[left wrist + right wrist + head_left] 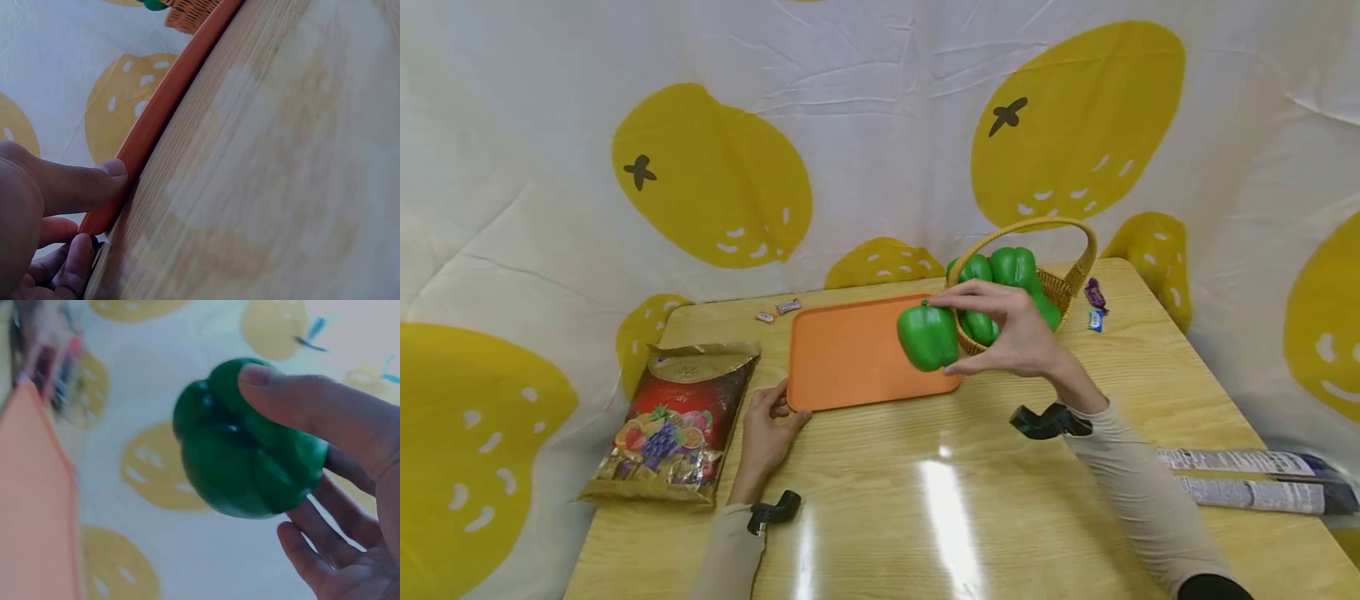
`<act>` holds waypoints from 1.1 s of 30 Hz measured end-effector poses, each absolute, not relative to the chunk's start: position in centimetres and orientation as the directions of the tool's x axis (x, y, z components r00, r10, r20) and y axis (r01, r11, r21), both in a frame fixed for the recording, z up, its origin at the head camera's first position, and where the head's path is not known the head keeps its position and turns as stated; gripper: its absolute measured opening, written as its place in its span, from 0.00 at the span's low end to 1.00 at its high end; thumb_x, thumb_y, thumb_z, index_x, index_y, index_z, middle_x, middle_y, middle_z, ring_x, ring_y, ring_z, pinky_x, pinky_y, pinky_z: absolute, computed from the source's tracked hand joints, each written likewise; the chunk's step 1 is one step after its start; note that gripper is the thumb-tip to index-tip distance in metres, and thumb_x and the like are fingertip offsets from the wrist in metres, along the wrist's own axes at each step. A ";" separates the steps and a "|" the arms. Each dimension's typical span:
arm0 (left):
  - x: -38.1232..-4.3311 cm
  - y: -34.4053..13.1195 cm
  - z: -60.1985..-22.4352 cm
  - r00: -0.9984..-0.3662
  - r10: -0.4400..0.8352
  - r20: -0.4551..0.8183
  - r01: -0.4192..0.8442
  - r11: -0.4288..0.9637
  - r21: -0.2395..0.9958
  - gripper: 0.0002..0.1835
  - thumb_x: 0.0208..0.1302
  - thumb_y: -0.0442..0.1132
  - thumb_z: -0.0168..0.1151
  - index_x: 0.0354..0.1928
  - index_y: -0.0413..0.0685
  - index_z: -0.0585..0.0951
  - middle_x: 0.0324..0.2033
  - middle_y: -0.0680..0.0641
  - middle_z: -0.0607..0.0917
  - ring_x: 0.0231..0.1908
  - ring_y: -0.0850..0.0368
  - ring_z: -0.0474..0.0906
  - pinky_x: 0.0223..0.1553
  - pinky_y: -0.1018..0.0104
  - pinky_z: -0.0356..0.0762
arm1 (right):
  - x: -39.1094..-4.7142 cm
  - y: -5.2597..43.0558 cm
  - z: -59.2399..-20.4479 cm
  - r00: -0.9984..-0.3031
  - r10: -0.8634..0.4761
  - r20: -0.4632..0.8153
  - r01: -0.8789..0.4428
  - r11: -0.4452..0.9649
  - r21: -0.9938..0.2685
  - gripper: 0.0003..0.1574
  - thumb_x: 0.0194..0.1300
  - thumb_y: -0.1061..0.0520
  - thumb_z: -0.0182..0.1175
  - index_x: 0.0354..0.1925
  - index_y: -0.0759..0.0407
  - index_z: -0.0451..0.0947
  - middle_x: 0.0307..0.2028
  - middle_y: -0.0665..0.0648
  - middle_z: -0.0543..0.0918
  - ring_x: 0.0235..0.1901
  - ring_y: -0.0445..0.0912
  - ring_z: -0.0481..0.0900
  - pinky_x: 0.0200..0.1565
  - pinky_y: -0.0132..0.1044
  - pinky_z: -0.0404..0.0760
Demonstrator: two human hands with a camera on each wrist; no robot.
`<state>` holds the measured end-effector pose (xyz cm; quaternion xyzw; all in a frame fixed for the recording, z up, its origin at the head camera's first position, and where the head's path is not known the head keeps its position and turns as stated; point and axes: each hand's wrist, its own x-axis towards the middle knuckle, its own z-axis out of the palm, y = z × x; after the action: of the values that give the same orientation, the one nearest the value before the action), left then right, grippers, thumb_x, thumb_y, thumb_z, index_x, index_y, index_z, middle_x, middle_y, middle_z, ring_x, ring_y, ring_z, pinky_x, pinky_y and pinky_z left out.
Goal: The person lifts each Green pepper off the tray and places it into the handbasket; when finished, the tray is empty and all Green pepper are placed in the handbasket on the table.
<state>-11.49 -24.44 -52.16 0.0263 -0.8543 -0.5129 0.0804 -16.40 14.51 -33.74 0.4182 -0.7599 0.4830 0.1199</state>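
Note:
A green bell pepper [928, 337] is pinched between the thumb and fingers of my right hand [1011, 329], held up over the right part of the orange tray [850, 354]. In the right wrist view the thumb lies across the pepper [250, 450] and the lower fingers spread away from it. My left hand [772, 433] grips the tray's near left corner. The left wrist view has the thumb on the tray's rim [150, 128] and fingers curled at the corner. Several more green peppers [1013, 267] fill a wicker basket [1060, 289] behind my right hand.
A red and gold candy bag [677, 433] lies left of my left hand. Small wrapped candies [788, 307] sit behind the tray, others [1096, 320] right of the basket. Long silvery packages [1247, 492] lie at the right table edge. A lemon-print cloth [880, 125] hangs behind.

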 end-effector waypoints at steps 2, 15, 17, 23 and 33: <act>-11.5 -24.6 -52.2 -0.985 -0.130 0.115 0.040 0.474 0.880 0.39 0.53 0.36 0.77 0.68 0.41 0.72 0.50 0.41 0.75 0.42 0.46 0.77 0.42 0.73 0.75 | -15.8 16.3 -32.2 -0.630 -0.494 0.599 -0.754 0.203 -0.625 0.49 0.27 0.67 0.85 0.55 0.65 0.82 0.52 0.61 0.83 0.57 0.50 0.76 0.54 0.29 0.78; -11.6 -24.6 -52.4 -0.985 -0.135 0.104 0.029 0.464 0.885 0.39 0.53 0.34 0.77 0.68 0.40 0.72 0.50 0.42 0.75 0.41 0.49 0.77 0.40 0.79 0.73 | -19.7 23.5 -38.8 -0.810 -0.313 0.497 -0.583 0.332 -0.741 0.51 0.29 0.72 0.83 0.58 0.63 0.80 0.51 0.63 0.81 0.53 0.44 0.76 0.55 0.36 0.77; -11.6 -24.6 -52.6 -0.986 -0.134 0.096 0.024 0.459 0.888 0.39 0.53 0.34 0.76 0.68 0.40 0.72 0.49 0.43 0.75 0.41 0.51 0.76 0.39 0.79 0.73 | -20.1 23.9 -40.2 -0.836 -0.292 0.464 -0.548 0.428 -0.718 0.51 0.29 0.64 0.85 0.58 0.54 0.82 0.52 0.56 0.82 0.55 0.41 0.76 0.55 0.40 0.78; -11.8 -24.4 -52.8 -0.985 -0.127 0.114 0.042 0.468 0.883 0.39 0.53 0.35 0.77 0.68 0.40 0.72 0.49 0.42 0.75 0.41 0.50 0.76 0.40 0.77 0.73 | -20.4 24.1 -41.9 -0.857 -0.285 0.430 -0.515 0.519 -0.682 0.50 0.29 0.53 0.87 0.57 0.43 0.83 0.51 0.49 0.83 0.55 0.47 0.77 0.53 0.54 0.78; -11.8 -24.7 -52.8 -0.984 -0.136 0.118 0.037 0.492 0.870 0.39 0.52 0.35 0.77 0.67 0.41 0.73 0.50 0.42 0.76 0.40 0.50 0.77 0.39 0.77 0.73 | -20.4 23.7 -42.4 -0.859 -0.306 0.410 -0.511 0.555 -0.657 0.50 0.33 0.51 0.86 0.59 0.43 0.80 0.55 0.49 0.80 0.58 0.53 0.75 0.56 0.59 0.75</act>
<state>-11.78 -24.74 -52.84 0.0289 -0.8594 -0.5033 0.0856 -20.42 23.67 -42.44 0.2339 -0.8727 0.4098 0.1251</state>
